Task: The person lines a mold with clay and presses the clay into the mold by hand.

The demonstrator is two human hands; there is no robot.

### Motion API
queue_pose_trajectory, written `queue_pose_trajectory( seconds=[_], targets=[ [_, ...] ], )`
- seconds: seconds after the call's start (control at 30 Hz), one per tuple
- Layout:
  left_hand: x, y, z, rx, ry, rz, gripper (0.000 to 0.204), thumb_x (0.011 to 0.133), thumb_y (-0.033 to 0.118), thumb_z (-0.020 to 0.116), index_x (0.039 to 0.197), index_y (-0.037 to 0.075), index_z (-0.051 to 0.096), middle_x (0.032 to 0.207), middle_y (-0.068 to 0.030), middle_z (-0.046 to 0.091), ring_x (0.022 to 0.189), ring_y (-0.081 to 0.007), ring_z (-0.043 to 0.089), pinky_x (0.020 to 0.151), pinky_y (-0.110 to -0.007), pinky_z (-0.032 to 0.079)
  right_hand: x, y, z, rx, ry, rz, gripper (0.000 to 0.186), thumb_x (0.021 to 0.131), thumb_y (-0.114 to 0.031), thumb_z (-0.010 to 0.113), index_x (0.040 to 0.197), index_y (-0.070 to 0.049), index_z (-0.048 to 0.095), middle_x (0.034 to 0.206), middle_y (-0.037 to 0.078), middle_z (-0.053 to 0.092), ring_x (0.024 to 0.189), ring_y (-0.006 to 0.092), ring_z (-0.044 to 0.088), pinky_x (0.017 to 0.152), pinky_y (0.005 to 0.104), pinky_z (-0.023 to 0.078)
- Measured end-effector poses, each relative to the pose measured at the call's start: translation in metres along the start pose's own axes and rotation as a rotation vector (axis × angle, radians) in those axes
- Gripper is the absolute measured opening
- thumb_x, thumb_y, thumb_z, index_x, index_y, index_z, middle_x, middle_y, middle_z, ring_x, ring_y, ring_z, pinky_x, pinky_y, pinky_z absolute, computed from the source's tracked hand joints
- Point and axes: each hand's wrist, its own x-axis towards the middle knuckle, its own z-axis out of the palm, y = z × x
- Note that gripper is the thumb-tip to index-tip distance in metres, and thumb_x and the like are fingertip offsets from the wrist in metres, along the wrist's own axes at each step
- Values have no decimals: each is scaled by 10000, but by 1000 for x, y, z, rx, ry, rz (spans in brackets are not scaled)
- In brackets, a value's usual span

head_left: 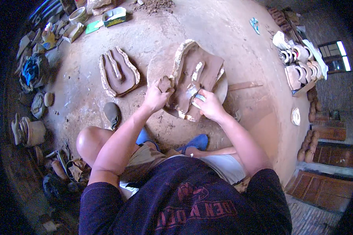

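Note:
In front of me a brown clay piece with pale, crusted edges (214, 62) lies on a round board (156, 67). A raised wall curves round its far left side, and a ridge with a whitish top (198, 70) runs along its middle. My left hand (156, 98) is closed round a lump of brown clay (164, 84) at the piece's left edge. My right hand (211, 105) grips a scraper (192, 92) with a pale handle. Its flat, shiny blade rests against the near part of the ridge. Left of the board sits a smaller, similar clay piece (119, 72).
A dark rounded object (111, 112) lies on the floor near my left knee. A flat wooden strip (245, 85) extends right of the board. Buckets, bags and containers (114, 16) line the left and far left. Curved pale pieces (304, 70) are stacked at right, near a sandal (254, 26).

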Motion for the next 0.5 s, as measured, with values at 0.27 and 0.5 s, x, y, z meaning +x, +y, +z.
queue_pose_trajectory(
  seconds=[0.27,0.5],
  targets=[
    [3,-13,6,-33,9,39,417,856,292,795,1194,68,695,1208,-202,690,1143,-347,669,1003,-431,523,-1,-7,-6,-85,-60,-3,308,929,-215,703,1167,-20,696,891,171,744,708,258,722,688,413,584],
    [-4,-6,8,33,63,123,383,843,256,808,1134,47,672,1101,-162,695,1034,-297,661,945,-408,523,5,7,-8,-117,-87,-47,282,915,-230,720,1078,-2,685,899,187,729,834,287,721,773,429,563]
  ],
)
